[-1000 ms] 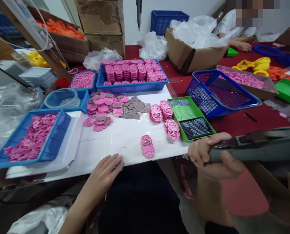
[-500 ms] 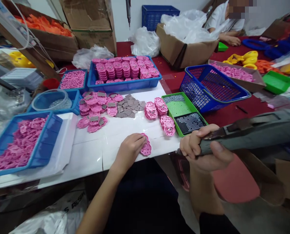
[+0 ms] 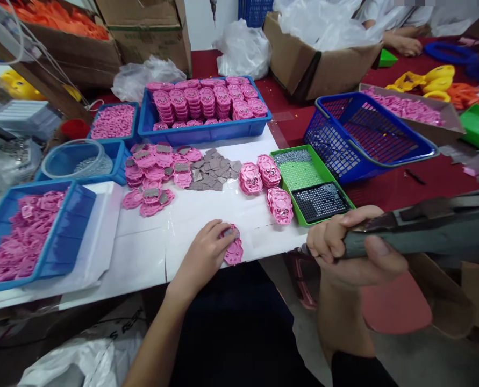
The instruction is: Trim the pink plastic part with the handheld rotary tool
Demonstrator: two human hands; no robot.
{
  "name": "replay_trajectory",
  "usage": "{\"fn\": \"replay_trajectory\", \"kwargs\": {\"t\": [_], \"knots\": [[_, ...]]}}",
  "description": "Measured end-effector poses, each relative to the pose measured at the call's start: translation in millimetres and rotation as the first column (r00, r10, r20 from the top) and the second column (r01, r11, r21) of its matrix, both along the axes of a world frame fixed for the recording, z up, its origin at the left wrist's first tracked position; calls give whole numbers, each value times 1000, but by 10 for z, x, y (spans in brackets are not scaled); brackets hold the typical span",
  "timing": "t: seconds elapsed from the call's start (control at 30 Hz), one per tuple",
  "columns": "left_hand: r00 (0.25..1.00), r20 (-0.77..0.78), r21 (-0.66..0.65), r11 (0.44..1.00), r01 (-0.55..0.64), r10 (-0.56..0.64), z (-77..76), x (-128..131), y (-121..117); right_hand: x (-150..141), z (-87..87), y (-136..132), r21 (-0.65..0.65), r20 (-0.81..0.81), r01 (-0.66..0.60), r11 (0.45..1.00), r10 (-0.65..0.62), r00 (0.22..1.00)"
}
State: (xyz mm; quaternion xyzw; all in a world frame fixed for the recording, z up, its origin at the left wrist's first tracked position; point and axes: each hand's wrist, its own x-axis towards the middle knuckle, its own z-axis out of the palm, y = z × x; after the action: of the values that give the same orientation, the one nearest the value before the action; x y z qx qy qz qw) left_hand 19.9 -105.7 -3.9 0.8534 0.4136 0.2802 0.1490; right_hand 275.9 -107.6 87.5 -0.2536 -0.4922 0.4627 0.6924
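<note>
My left hand (image 3: 205,253) rests on a pink plastic toy part (image 3: 234,249) lying near the front edge of the white work surface (image 3: 150,242), fingers curled over its top end. My right hand (image 3: 350,247) is wrapped round a grey electric screwdriver (image 3: 420,228), held level just off the table's front edge with its tip pointing left. Behind lie small stacks of pink parts (image 3: 267,180), a heap of grey square plates (image 3: 213,171) and more pink parts with plates (image 3: 154,172).
A green tray of screws (image 3: 314,185) sits right of the stacks. Blue trays of pink parts (image 3: 205,110) (image 3: 25,236), a clear bowl (image 3: 76,160), a blue basket (image 3: 364,142) and cardboard boxes (image 3: 320,59) surround it. Another person's arm (image 3: 400,40) rests at the far right.
My left hand moved from the table's front edge onto the single pink part and pulled it slightly nearer. The right hand with the screwdriver stayed roughly in place.
</note>
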Motion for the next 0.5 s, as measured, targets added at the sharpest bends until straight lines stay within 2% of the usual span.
{"fn": "replay_trajectory", "kwargs": {"t": [0.1,0.17,0.3,0.4,0.5], "knots": [[1000,-11,22,1000,-15,15,2,14,-34,13,0,2,7,16,16,1000,-16,1000],[998,-36,59,997,-49,51,-19,114,-76,19,-6,11,22,24,11,1000,-11,1000],[992,-13,148,982,-121,124,-119,496,-168,-34,-57,63,18,29,52,998,-53,998],[988,82,142,980,-143,132,-202,790,-202,-127,-132,135,-19,35,149,989,-148,988],[981,153,112,985,-133,115,-250,962,-209,-197,-213,210,-71,50,239,968,-236,971]]}}
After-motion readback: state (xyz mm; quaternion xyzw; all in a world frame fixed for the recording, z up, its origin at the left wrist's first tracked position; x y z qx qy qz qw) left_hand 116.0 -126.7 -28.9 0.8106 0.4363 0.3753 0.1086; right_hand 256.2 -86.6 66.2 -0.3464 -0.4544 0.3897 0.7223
